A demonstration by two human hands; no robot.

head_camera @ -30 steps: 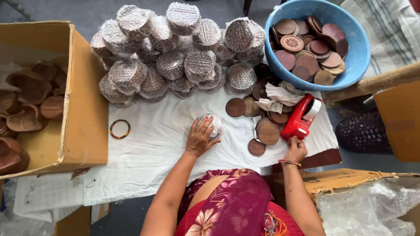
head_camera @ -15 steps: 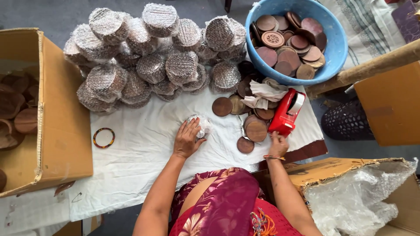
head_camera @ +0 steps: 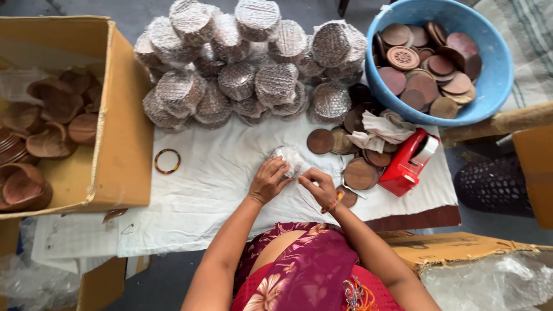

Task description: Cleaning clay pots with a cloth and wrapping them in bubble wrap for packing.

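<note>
On wrapped bundle (head_camera: pixel 290 158), both hands' fingers (head_camera: pixel 275 173).

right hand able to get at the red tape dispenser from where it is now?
Probably yes. The right hand is at the wrapped bundle; the red tape dispenser stands further to its right, with only flat wooden discs lying between.

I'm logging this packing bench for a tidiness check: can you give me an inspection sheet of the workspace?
Surface: table under a white cloth.
Job's things: small bubble-wrapped bundle on the cloth, both hands on it.
Clutter: heap of wrapped stacks; loose wooden discs; red tape dispenser; bangle; crumpled cloth.
Hands: left hand and right hand both grip the bundle.
Cables: nothing seen.
Surroundings: blue tub of discs; cardboard box of wooden bowls; plastic sheeting.
</note>
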